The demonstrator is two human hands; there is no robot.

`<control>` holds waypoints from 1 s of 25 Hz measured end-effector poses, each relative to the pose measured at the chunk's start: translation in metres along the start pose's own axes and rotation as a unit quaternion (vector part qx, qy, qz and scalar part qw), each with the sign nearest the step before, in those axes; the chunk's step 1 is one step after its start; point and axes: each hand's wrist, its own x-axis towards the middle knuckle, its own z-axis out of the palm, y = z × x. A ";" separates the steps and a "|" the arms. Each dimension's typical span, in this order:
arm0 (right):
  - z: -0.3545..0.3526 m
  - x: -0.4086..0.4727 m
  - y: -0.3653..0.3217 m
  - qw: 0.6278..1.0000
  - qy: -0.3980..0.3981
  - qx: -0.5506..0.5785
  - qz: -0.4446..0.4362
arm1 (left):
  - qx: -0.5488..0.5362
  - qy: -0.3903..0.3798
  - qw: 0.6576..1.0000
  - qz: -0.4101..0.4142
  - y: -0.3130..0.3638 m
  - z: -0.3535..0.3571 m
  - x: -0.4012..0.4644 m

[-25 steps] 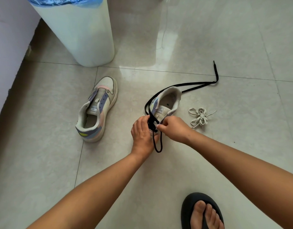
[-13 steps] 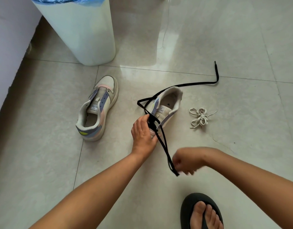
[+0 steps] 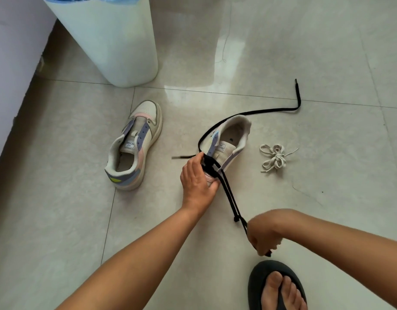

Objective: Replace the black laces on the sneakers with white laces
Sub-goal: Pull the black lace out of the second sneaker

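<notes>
Two sneakers sit on a pale tiled floor [image 3: 282,220] in the head view, one already stripped of its lace. A person's left hand [image 3: 198,179] grips the toe end of the right-hand sneaker [image 3: 231,142], fingers curled over its front, pinning it to the floor. The right hand [image 3: 263,234] is closed in a fist around the black lace [image 3: 230,195], which runs taut in two strands from the lower eyelets back to that fist (a short tip pokes out below the fingers). The lace's other length loops past the shoe's collar and trails away across the tiles toward the upper right. The unlaced sneaker [image 3: 132,148] lies well to the left, toe pointing away. A bundled white lace [image 3: 274,157] rests just right of the held shoe. A white bin [image 3: 110,41] stands at top left; a sandalled foot [image 3: 278,287] shows at the bottom edge.
</notes>
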 end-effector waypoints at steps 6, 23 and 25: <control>-0.054 0.012 0.015 0.822 0.474 0.315 0.012 | 0.004 -0.007 1.000 0.009 -0.002 -0.001 0.000; -0.023 -0.016 0.057 0.683 0.597 0.392 0.148 | -0.022 -0.064 0.997 -0.038 0.007 -0.011 -0.004; -0.033 -0.022 0.055 0.608 0.677 0.399 0.117 | -0.033 -0.083 0.996 -0.027 0.010 -0.015 -0.011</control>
